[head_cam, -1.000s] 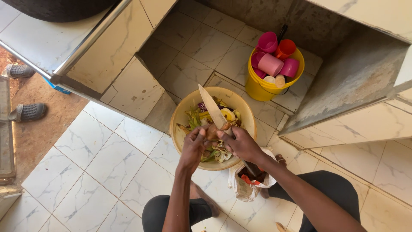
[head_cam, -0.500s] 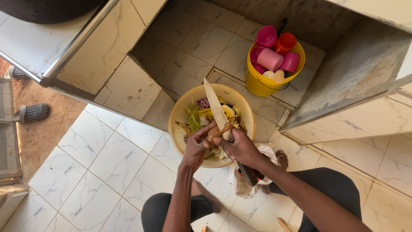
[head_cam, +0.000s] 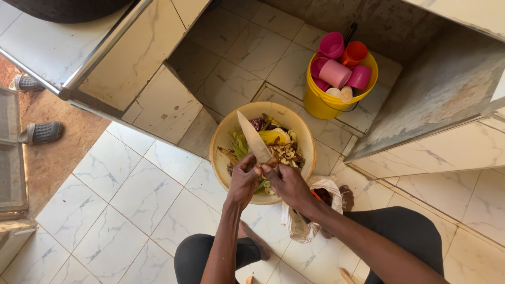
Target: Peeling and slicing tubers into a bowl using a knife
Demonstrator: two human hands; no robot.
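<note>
On a white marble-tiled floor, both hands, left and right, grip a knife above a scrap-filled bowl.

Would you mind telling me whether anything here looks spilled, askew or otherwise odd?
Nothing stands out. The peelings lie inside the tan bowl, the cups sit in the yellow bucket, and both hands work with the knife over the bowl.

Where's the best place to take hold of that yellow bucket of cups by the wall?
Grip the yellow bucket by its rim on the near-left side, coming from above. It stands upright, and the pink cups and orange cup crowd its mouth toward the far and right sides. A wall closes off the right. A dark handle seems to hang low at the front, but it is hard to make out.
</note>
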